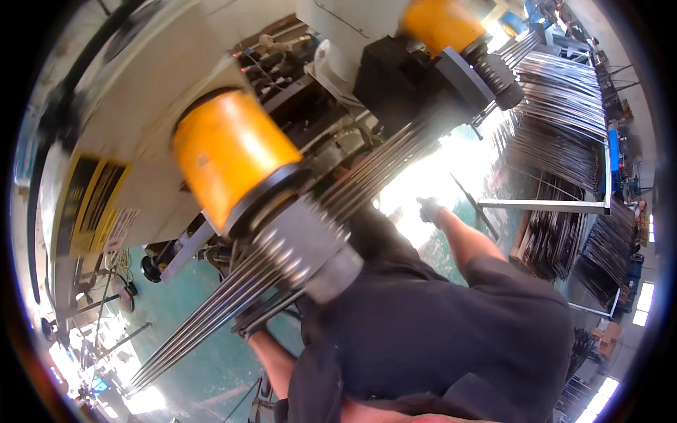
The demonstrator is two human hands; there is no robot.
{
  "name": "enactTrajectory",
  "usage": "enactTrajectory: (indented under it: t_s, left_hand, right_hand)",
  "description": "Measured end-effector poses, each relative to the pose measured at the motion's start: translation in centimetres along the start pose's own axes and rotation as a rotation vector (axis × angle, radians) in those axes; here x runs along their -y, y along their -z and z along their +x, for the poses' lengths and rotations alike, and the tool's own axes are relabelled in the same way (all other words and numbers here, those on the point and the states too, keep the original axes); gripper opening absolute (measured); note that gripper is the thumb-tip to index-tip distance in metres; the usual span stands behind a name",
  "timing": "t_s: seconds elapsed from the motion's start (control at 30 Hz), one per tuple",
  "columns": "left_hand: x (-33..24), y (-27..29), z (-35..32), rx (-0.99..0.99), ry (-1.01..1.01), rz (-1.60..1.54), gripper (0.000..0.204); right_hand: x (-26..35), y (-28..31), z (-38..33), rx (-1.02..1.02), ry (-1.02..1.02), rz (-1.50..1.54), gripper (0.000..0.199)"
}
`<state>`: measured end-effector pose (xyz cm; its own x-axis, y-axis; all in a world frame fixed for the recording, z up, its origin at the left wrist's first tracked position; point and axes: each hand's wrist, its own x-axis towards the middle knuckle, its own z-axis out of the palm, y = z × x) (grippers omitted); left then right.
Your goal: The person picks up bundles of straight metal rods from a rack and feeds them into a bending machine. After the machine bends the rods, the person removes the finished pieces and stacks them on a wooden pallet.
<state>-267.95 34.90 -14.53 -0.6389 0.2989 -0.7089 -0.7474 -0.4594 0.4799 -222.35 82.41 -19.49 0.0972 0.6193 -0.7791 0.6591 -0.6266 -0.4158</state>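
Several long metal rods (204,326) run in a bundle from lower left to upper right, across a ribbed metal roller block (303,243) under a yellow cylinder (236,155). My left hand (249,321), in a dark glove, is at the near edge of the bundle, close against the lowest rod. Its fingers are lost in the dark there, so its grip is unclear. Out to the right, my right hand (429,209) wears a grey glove. It is apart from the rods, with loose fingers and nothing visible in it, over a brightly lit patch of floor.
A second yellow cylinder (444,27) stands farther along the bundle, above a dark ribbed roller (499,79). On the right, a metal rack frame (543,204) borders stacks of thin rods (564,99). A pale machine housing (151,92) fills the upper left. The floor (211,359) is green.
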Motion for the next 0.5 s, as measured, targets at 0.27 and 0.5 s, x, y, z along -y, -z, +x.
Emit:
enactTrajectory:
  t_s: [0.27,0.5]
  left_hand:
    - [11.5,-10.2,-6.6,-0.01,0.058,0.237,0.047]
    - [8.4,-14.0,-4.8,0.156,-0.101,0.382,0.042]
  right_hand:
    - [7.0,1.4,-2.3,0.176,0.108,0.057,0.028]
    - [-2.0,1.1,-4.2,0.148,-0.021,-0.025,0.029]
